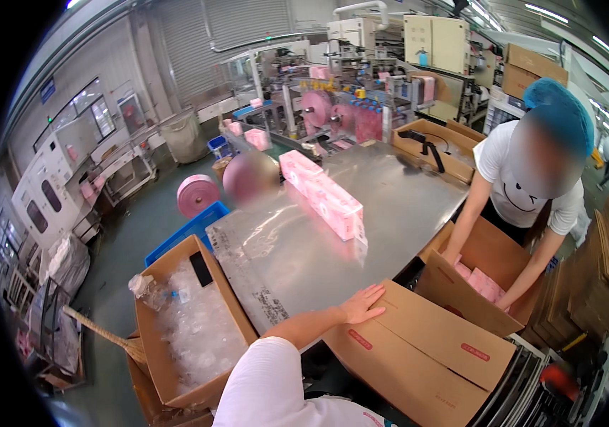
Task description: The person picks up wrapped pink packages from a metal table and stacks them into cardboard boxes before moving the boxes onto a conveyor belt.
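Note:
My left hand [363,304] lies flat on the end of a closed brown cardboard carton [418,356], fingers stretched out. It holds nothing, and my left forearm reaches across from the lower edge. My right hand does not show. Beyond my hand is a metal-topped table [283,256] with a row of pink soft packs [322,193] standing on it. To the right, a co-worker in a blue hair cover has both hands in an open carton [511,249], around pink packs [482,283] inside.
At left stands an open carton [149,324] of clear plastic film, with a dark phone-like object [201,269] on top. Behind it are a blue crate [187,231] and pink rolls [198,196]. Flattened cardboard [603,263] is stacked at right. Another open carton [436,146] adjoins the table's far side.

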### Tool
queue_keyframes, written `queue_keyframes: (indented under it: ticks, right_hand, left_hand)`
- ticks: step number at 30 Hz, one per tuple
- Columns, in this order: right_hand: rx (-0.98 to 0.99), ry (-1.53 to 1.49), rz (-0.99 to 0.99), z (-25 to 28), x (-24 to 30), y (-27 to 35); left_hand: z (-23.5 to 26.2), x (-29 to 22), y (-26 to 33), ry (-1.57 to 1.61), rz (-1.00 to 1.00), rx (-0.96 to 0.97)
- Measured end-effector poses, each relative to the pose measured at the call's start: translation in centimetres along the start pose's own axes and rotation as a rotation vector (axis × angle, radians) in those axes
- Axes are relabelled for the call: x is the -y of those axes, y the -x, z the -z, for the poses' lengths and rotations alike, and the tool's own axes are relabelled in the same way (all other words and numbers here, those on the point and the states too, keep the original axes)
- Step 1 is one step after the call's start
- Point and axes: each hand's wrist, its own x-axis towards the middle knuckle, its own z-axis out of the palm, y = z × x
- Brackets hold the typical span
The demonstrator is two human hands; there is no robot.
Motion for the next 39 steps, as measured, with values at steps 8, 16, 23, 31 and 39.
queue_keyframes:
  ticks: [8,16,23,31,39]
  right_hand:
    - [0.084,-0.004,0.231,6.4,14.1,4.1]
    - [0.549,1.096,0.619,-13.4,18.4,10.1]
    - [-0.048,1.628,1.005,-11.5,13.1,5.5]
    - [-0.131,1.105,0.283,6.1,5.1,-8.4]
    - [-0.224,0.823,0.214,12.9,11.3,-8.5]
  left_hand:
    - [-4.5,-12.1,2.0,0.930,0.445,0.091]
    - [-4.8,-10.7,3.3,1.372,0.360,0.481]
    - [-3.8,-7.1,5.6,0.273,0.122,0.327]
    - [-4.1,-9.1,6.2,0.011,0.352,0.253]
    - [-5.7,-5.4,3.0,0.776,0.583,0.361]
